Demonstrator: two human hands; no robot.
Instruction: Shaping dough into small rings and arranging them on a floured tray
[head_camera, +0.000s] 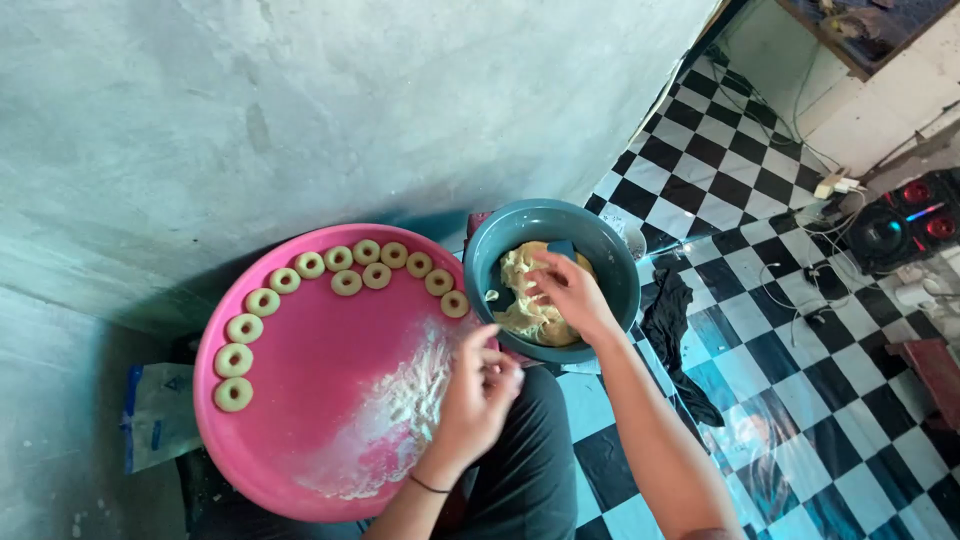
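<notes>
The right hand (568, 290) reaches into a teal bowl (610, 255), its fingers curled into the pale yellow dough (525, 300) that fills the bottom, pinching at the mass. The left hand (478, 390), a thin dark band at its wrist, hovers over the near right edge of a round pink tray (300, 440); its fingers are drawn loosely together, and whether they hold a bit of dough cannot be told. Just beside that hand, a patch of white flour (400, 410) is smeared across the tray's right side down toward its near rim. Along the tray's left and far edges runs a curved row of ring-shaped dough pieces (262, 302), with a few more set just inside the row near the far rim. The bowl sits just beside the tray's far right edge, both resting low above a black-and-white checkered floor (740, 190). A dark cloth (675, 315) lies on the floor to the right of the bowl. A plastic bag (155, 415) lies past the tray's left edge, against a rough grey wall (300, 110). A speaker with red lights (905, 225) and loose white cables (800, 290) occupy the floor's far right corner.
</notes>
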